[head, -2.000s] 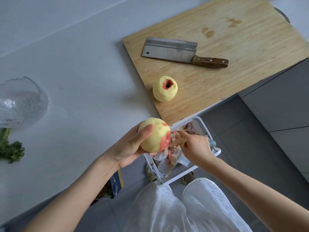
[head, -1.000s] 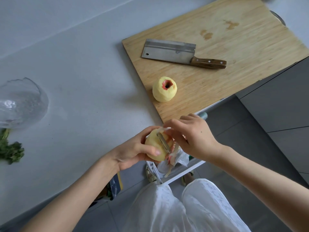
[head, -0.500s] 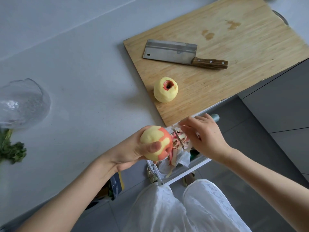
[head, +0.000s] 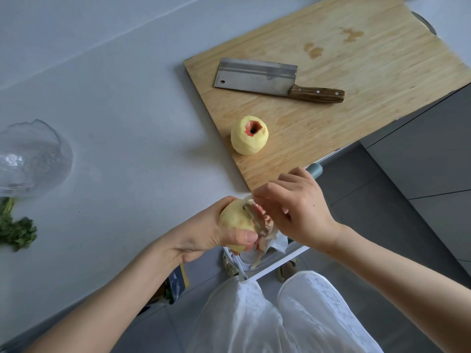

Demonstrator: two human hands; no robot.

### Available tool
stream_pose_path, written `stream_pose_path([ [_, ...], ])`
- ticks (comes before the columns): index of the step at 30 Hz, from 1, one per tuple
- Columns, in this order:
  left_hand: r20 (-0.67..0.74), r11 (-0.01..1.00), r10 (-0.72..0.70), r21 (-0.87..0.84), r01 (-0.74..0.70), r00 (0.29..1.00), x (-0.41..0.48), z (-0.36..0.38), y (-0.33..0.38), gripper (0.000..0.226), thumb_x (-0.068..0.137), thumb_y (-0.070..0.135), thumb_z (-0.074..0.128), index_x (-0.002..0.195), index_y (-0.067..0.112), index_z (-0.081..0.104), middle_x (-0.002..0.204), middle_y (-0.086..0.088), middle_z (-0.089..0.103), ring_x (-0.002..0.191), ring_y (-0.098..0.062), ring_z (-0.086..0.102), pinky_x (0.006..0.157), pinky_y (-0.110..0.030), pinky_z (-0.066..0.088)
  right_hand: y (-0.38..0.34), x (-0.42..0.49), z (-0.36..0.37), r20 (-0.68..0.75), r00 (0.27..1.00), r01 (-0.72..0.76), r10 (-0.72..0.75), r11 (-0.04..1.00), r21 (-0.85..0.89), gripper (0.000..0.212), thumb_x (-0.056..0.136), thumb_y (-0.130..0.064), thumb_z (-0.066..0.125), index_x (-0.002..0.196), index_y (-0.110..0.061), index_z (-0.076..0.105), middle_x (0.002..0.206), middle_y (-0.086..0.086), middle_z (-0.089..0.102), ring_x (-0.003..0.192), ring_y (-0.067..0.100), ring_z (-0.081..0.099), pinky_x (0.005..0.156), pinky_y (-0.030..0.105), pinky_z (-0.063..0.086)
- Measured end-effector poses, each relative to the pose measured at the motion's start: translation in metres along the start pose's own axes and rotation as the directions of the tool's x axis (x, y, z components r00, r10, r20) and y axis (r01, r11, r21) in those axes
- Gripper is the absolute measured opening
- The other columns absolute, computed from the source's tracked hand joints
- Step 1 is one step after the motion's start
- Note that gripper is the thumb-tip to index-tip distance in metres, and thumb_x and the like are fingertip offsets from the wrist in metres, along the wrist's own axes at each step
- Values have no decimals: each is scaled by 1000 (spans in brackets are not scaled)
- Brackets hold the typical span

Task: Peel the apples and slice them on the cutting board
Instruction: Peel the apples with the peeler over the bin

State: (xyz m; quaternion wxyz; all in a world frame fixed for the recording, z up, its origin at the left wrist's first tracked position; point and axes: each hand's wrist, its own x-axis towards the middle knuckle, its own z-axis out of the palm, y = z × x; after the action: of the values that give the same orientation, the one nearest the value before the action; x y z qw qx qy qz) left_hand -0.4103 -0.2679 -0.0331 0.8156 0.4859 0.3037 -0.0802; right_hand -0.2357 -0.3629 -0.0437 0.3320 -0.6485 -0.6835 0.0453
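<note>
- Left hand (head: 204,233) wraps the apple (head: 233,221), fingers curled round it, left thumb (head: 244,236) across the front. It is held off the table edge, just below the near corner of the cutting board (head: 356,52), over the white bin (head: 280,267).
- Right hand (head: 298,212) is closed round the peeler (head: 254,220), blade laid on the apple's right side where red skin is left. The teal handle end pokes out past my fingers toward the board.
- Peeled apple (head: 249,135) sits on the board's near-left part, red only round the stem pit. Cleaver (head: 257,76) lies flat farther up the board, no hand on it.
- Risk: the thumb sits right beside the blade's path, so a slip at stroke end likely nicks it.
- Risk: bare flesh looks wet and one hand holds it over open air. If it squirts out, it lands in the bin or on the floor (head: 369,225), not the table.
- Risk: peel strips may miss the bin, since only a narrow opening shows below my hands.
- Risk: the peeled apple is round and near the board's edge, so a bump could roll it off.
- Surface: pale grey table (head: 114,98), smooth. The board is light wood with a few damp stains toward its far side.
- Left of the board, well apart: glass bowl (head: 30,159), with greens (head: 15,230) just below it.
- Right of the board: grey cabinet fronts (head: 420,161) and grey floor.
</note>
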Motion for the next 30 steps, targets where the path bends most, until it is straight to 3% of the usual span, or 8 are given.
stream_pose_path([
  [2,-45,999,-18,-36,16,999,-2,-3,-3,90,35,40,96,111,13,55,98,-6,68,87,-18,66,63,-26,52,12,-10,5,25,998,-58,59,998,-11,15,88,-16,58,75,-12,66,58,-6,57,51,22,50,60,37,40],
  [6,-23,992,50,-115,-52,999,-5,-2,7,83,38,32,96,110,19,57,101,-6,68,92,-24,66,70,-29,54,24,-32,22,102,970,-223,220,975,22,23,88,-25,51,74,-13,64,53,-4,57,50,23,53,63,36,43],
  [11,-149,999,38,5,-38,988,-3,-4,8,74,44,4,89,107,34,63,111,0,61,96,-19,66,77,-32,55,15,-26,11,47,913,-407,406,893,192,23,89,-36,47,80,-19,60,49,-9,49,53,11,45,71,15,31],
  [15,-144,997,1,80,10,990,0,2,4,75,52,-3,84,115,27,56,109,-3,64,98,-17,66,82,-31,54,-6,-4,-4,-14,965,-259,263,958,127,17,88,-26,54,80,-14,63,54,-10,53,53,8,43,65,34,40],
  [18,-166,975,-1,218,38,986,3,8,3,70,59,-4,86,114,23,52,103,2,65,92,-4,64,80,-22,52,-12,5,-6,0,998,-63,63,998,-11,8,82,-14,61,76,-13,65,55,-7,54,51,19,48,60,36,39],
  [22,-200,947,26,320,40,979,2,10,3,63,60,2,88,105,27,52,93,11,64,82,4,62,73,-17,49,-13,8,-4,36,997,75,-73,994,-76,17,88,-15,54,76,-13,66,56,-5,52,51,22,44,61,37,38],
  [26,-189,933,1,353,67,982,-1,6,3,72,48,15,88,110,25,52,100,4,65,87,-4,64,76,-24,53,-1,4,-3,53,996,75,-69,992,-104,13,87,-15,58,77,-14,66,57,-6,53,52,22,44,61,36,38],
  [30,-145,975,-18,219,49,989,-6,3,11,74,48,9,87,112,22,53,100,-3,66,86,-12,67,72,-26,53,14,-10,-2,27,997,-76,79,993,-85,18,89,-18,56,75,-13,66,54,-6,55,50,22,49,60,34,36],
])
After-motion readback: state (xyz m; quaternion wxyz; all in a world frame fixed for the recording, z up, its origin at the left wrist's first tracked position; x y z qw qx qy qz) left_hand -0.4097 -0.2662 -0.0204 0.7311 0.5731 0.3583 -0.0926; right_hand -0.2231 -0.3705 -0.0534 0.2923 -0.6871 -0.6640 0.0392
